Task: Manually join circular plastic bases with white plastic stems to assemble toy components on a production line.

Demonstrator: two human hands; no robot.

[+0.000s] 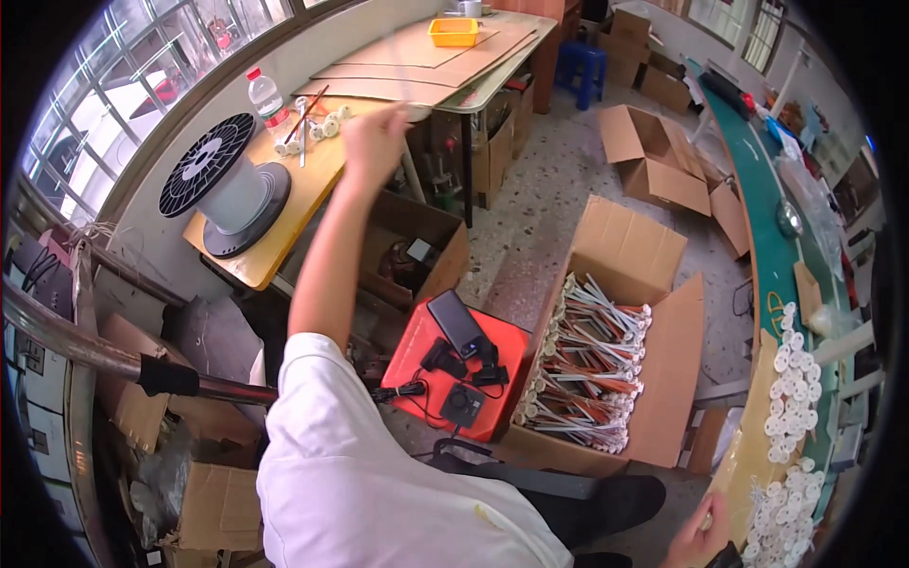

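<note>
**Reaching Over the Yellow Table**

Stretching the left arm up and away from the body, a person in a white short-sleeved shirt sends the left hand (374, 142) out over the far corner of the long yellow-topped wooden table (270, 241). The hand is blurred; its fingers look loosely curled, and I cannot tell whether they hold anything. Just beyond it, toward the window, lies a small cluster of white round-capped parts with thin rods (311, 126), the rods running roughly along the table's length. The cluster sits slightly left of the fingertips, near but apart from them. A clear plastic bottle with a red cap (266, 96) stands behind it, and a large black-flanged spool with a pale core (222, 185) rests farther down the same table.

The right hand (699, 541) sits low at the person's right side, its fingers curled against the edge of a tan board strewn with more white round caps (791, 417); what it grips, if anything, is not clear. It is well apart from the cluster, so the left hand is by far the nearer. Between the two, on the floor, an open cardboard box of orange-and-white rods (587, 369) sits beside a red plastic stool (454, 364) carrying black electronic devices.
</note>
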